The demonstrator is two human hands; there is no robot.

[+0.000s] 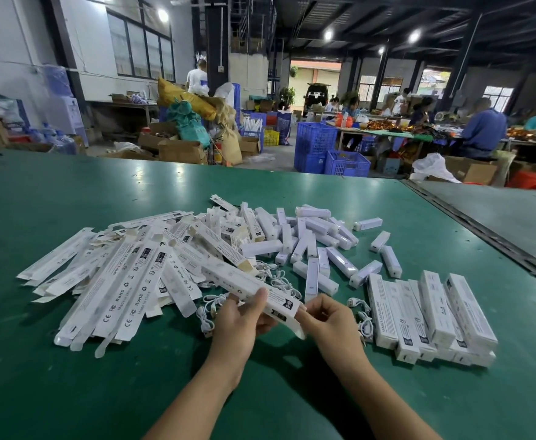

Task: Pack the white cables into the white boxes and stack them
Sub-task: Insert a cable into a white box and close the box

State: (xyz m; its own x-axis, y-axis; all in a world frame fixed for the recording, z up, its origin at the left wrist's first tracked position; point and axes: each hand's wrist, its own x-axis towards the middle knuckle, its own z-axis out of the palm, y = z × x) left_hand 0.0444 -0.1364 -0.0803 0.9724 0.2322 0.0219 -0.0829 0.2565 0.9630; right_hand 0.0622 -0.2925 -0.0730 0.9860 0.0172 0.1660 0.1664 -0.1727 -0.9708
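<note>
Box [282, 301]: pinched by fingers of left hand [241, 319] and right hand [327, 315]; contents hidden.
Stack [434, 315]: closed boxes, 3 o'clock.

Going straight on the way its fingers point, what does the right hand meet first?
The white box the left hand holds; the right hand's fingertips seem to touch its end flap.

Cables [208, 304] partly under held box [244, 282] — box print unreadable.
</note>
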